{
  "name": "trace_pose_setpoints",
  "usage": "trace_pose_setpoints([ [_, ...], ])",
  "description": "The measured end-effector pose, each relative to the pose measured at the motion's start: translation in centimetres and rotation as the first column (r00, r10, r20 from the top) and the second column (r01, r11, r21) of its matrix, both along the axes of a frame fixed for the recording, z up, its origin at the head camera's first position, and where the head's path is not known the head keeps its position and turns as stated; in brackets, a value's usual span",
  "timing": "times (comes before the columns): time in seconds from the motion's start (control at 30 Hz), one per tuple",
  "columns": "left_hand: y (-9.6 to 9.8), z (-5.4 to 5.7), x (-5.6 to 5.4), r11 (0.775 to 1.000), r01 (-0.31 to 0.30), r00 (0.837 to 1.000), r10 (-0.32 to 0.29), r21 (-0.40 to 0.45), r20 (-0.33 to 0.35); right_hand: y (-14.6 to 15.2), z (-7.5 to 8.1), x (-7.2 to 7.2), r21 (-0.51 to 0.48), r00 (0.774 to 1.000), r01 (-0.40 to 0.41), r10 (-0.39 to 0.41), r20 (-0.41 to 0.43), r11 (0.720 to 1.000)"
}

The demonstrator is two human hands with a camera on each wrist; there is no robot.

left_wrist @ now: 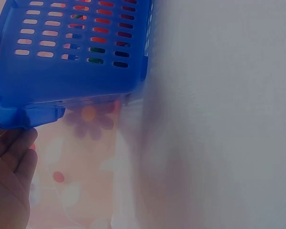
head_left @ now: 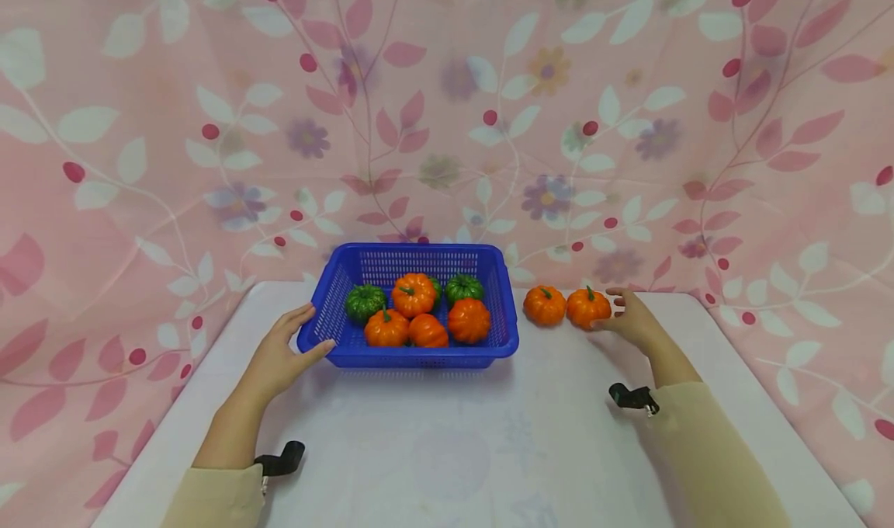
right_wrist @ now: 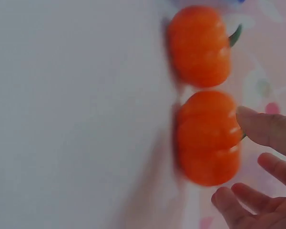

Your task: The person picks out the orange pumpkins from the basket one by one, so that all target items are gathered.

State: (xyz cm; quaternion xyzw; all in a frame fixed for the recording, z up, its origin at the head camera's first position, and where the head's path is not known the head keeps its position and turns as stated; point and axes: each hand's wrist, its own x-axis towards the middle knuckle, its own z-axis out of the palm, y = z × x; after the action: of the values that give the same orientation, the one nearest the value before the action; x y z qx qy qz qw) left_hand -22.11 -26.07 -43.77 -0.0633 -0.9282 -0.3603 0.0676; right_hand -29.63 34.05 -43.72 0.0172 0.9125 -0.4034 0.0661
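A blue plastic basket (head_left: 419,357) stands at the back of the table with several small orange pumpkins (head_left: 414,294) and green pumpkins (head_left: 365,303) in it. My left hand (head_left: 279,361) is at the basket's left side, fingertips right at the rim and thumb near the front corner. In the left wrist view its fingers (left_wrist: 20,152) lie by the rim's lip. To the basket's right, two orange pumpkins sit side by side, a nearer-to-basket one (head_left: 545,306) and an outer one (head_left: 588,308). My right hand (head_left: 632,322) is spread around the outer pumpkin's right side, thumb and fingers apart.
A white cloth covers the table (head_left: 447,450). Pink floral fabric (head_left: 447,109) hangs close behind the basket and pumpkins. A black wrist camera (head_left: 281,460) sits at the left sleeve, another black camera (head_left: 631,397) at the right.
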Motion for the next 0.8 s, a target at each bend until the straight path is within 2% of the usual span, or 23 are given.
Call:
trace_pose_setpoints([
  [0.17, 0.0, 0.0, 0.0, 1.000, 0.000, 1.000, 0.000, -0.004, -0.017, -1.5, 2.4, 1.1, 0.052, 0.997, -0.039, 0.042, -0.067, 0.998],
  [0.43, 0.0, 0.0, -0.1, 1.000, 0.001, 1.000, -0.001, -0.002, -0.014, -5.0, 5.1, 2.4, -0.053, 0.986, -0.103, 0.095, -0.139, 0.993],
  [0.63, 0.0, -0.1, 0.0, 1.000, 0.000, 1.000, 0.000, -0.005, -0.020, -8.8, 5.6, 2.8, -0.090, 0.977, -0.151, 0.135, -0.164, 0.984],
  [0.8, 0.0, 0.0, 0.1, 1.000, -0.004, 1.000, 0.004, -0.003, -0.005, -11.8, 5.8, 2.8, -0.129, 0.961, -0.204, 0.173, -0.216, 0.971],
])
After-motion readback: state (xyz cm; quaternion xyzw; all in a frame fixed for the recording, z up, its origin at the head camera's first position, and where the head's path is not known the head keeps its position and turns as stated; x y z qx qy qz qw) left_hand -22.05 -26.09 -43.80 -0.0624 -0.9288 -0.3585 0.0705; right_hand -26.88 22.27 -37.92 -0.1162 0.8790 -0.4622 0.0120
